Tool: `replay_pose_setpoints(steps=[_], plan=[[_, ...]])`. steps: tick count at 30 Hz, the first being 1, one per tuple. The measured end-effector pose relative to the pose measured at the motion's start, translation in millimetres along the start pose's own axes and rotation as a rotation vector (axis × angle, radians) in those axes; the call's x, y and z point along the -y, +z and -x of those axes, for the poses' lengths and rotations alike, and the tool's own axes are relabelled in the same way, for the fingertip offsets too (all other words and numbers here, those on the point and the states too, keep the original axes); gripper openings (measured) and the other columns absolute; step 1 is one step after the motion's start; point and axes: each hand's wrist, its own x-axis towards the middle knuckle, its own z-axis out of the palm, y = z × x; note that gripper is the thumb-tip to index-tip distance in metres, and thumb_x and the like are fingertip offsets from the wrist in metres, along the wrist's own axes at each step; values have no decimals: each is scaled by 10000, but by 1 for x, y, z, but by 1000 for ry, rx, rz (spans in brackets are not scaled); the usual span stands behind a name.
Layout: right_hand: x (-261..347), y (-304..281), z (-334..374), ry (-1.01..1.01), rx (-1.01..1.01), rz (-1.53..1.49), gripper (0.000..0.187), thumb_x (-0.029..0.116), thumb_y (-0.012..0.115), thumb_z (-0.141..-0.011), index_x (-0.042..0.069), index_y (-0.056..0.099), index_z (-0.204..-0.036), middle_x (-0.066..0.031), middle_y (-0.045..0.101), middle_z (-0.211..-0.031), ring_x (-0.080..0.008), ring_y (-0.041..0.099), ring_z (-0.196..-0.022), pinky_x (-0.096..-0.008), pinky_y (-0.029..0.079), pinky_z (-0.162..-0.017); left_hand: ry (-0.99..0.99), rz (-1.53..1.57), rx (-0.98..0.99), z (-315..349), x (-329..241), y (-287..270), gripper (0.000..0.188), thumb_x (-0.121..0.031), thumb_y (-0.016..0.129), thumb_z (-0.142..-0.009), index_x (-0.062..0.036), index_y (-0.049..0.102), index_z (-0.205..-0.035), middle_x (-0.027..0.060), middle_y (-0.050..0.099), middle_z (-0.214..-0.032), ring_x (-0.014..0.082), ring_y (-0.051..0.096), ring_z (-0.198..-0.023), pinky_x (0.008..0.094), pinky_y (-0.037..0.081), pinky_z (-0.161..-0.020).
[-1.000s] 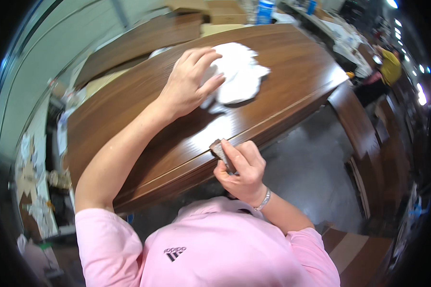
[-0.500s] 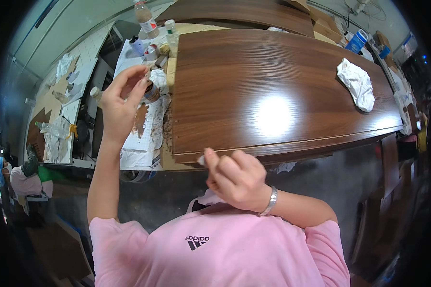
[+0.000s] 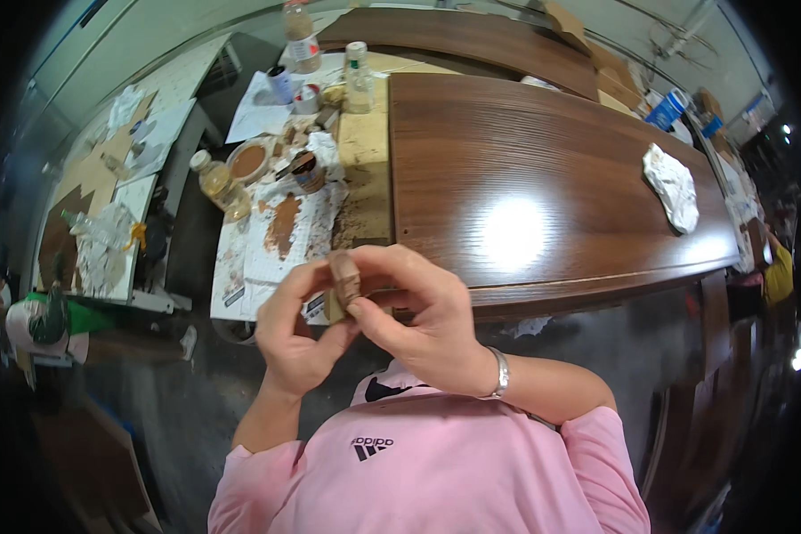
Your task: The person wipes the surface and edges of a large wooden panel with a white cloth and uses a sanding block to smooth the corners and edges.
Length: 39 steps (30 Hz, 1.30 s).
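My left hand (image 3: 294, 343) and my right hand (image 3: 434, 313) meet in front of my chest, by the near left corner of a glossy brown wood-grain panel (image 3: 445, 169). Between their fingertips is a small brown-smeared piece (image 3: 345, 278); its exact kind I cannot make out. The thumbs and forefingers of both hands close on it. Just beyond lies a white paper sheet (image 3: 262, 258) stained with brown. A small dark cup (image 3: 308, 173) stands there, next to a round tub of brown paste (image 3: 247, 161). On the panel's right part rests a crumpled white cloth (image 3: 673, 189).
A yellowish bottle (image 3: 221, 187) leans beside the tub. Farther back stand a clear bottle (image 3: 358, 80), a taller bottle (image 3: 301, 40) and a purple-white can (image 3: 279, 84). Another brown panel (image 3: 472, 36) lies behind. A cluttered side table (image 3: 147, 191) is at left; other people are at both edges.
My left hand has come down from beside the small cup to meet my right hand. A brown-smeared piece now shows between them. The view has shifted, uncovering the tub and cup.
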Motion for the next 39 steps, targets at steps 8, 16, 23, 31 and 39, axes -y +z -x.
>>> replay_pose_setpoints(steps=[8, 16, 23, 31, 39], plan=[[51, -179, -31, -455, -358, 1353, 436, 72, 795, -727, 70, 681, -1148, -220, 567, -1307, -402, 564, -1172, -459, 478, -1003, -361, -413, -230, 12, 155, -76, 375, 42, 700, -861, 52, 621, -1227, 104, 669, -1108, 168, 649, -991, 311, 526, -903], [67, -467, 19, 466, -597, 1704, 637, 576, 593, -871, 249, 570, -1418, -198, 532, -1418, -389, 517, -1281, -489, 422, -1060, -210, -884, 22, 3, 215, -68, 409, -46, 685, -856, 24, 620, -1253, 189, 670, -1152, 337, 621, -1108, 386, 468, -976], [39, -207, 47, -294, -194, 1508, 359, 333, 767, -734, 98, 696, -996, -212, 633, -1189, -367, 618, -1053, -495, 490, -929, -174, -488, -125, -86, 171, -50, 309, -34, 610, -957, 20, 626, -1261, 111, 674, -1175, 177, 642, -1039, 314, 504, -921], [51, -286, 107, -302, -784, 1678, 198, 168, 736, -695, 95, 717, -879, -195, 646, -1007, -367, 628, -930, -480, 538, -816, -78, -192, 71, -162, 104, 10, 259, -26, 601, -980, 30, 644, -1229, 98, 687, -1142, 151, 656, -1040, 288, 523, -914], [31, -137, 54, -447, -196, 1220, 151, 200, 722, -711, 80, 653, -769, -220, 632, -1269, -401, 606, -1207, -491, 520, -983, 377, -537, 645, -211, 71, 138, 378, -139, 679, -888, -7, 624, -1237, 162, 611, -1285, 326, 563, -1202, 408, 435, -1048]])
